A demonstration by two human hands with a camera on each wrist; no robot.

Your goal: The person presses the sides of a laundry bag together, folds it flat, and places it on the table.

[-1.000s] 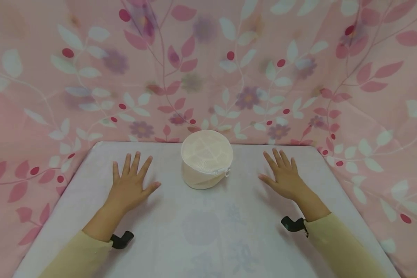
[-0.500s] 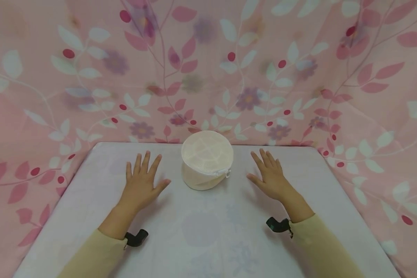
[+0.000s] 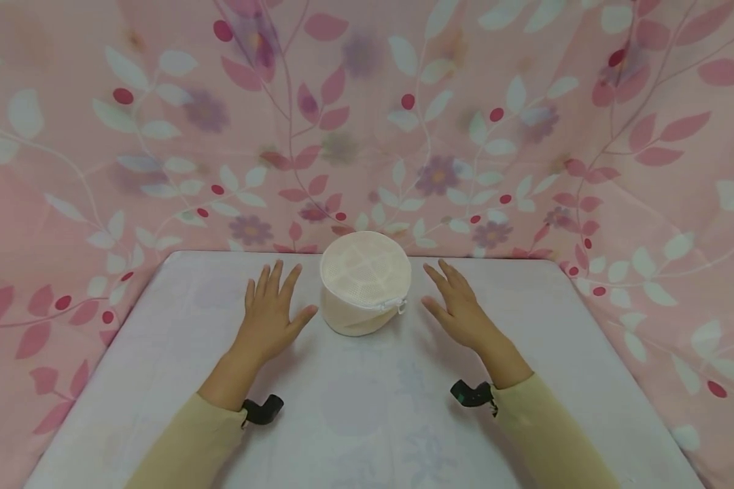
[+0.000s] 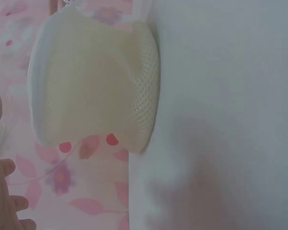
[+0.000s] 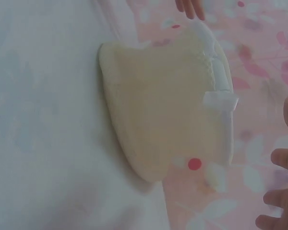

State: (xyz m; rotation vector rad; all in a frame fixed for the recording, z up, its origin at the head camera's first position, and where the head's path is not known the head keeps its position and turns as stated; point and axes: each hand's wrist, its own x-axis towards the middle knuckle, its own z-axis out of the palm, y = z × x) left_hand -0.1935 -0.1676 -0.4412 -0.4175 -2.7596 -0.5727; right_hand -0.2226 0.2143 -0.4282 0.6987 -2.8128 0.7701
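A round cream mesh laundry bag [image 3: 365, 272] stands near the back middle of the table, its flat lid edged by a white zipper [image 3: 394, 303] with a pull at the front right. To its left is my left hand [image 3: 270, 316], fingers spread and straight, thumb close to the bag's side. On the other side my right hand [image 3: 461, 309] hovers with extended fingers, a small gap from the bag. Neither hand holds anything. In the left wrist view the bag's side [image 4: 91, 81] shows a mesh base; the right wrist view shows a white zipper tab [image 5: 221, 101].
A white cloth with faint printed patterns covers the table [image 3: 355, 407]. Behind and around it hangs a pink floral curtain [image 3: 367, 136]. Black wrist camera mounts [image 3: 263, 409] jut inward from both cuffs.
Both hands have moved inward toward the bag, the left one to the right and the right one to the left. The bag has stayed in place.
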